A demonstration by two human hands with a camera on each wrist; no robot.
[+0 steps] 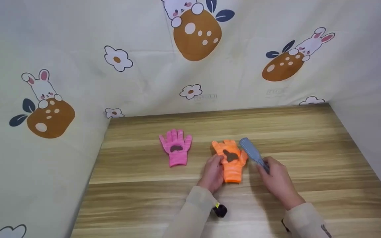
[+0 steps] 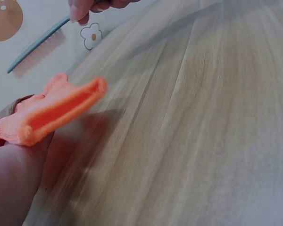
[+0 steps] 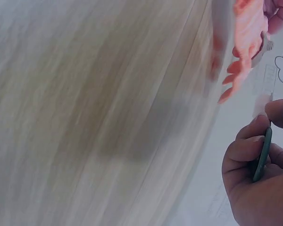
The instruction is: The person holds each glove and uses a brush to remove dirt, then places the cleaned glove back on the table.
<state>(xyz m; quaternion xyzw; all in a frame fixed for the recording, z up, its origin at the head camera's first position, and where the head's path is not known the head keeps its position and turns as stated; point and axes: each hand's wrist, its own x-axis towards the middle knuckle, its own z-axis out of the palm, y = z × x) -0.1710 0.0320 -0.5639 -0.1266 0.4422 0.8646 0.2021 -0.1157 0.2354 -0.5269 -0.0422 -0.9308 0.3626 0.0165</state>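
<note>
My left hand (image 1: 212,175) holds an orange knit glove (image 1: 232,173) by its side, thumb on top, above the wooden table. A dark brown patch (image 1: 231,156) marks the glove's upper face. In the left wrist view its open cuff (image 2: 66,111) faces the camera. My right hand (image 1: 279,181) grips the handle of a grey-blue brush (image 1: 252,151), held just right of the glove. Pale bristles (image 2: 41,52) hang from the brush's underside, apart from the glove. The right wrist view shows fingers curled round the handle (image 3: 262,157).
A pink knit glove (image 1: 178,159) with a similar brown patch lies flat on the table (image 1: 134,198), left of the orange one. Cloth walls (image 1: 144,82) printed with rabbits and flowers stand along the back and both sides. Something small and black (image 1: 220,211) shows beside the left sleeve.
</note>
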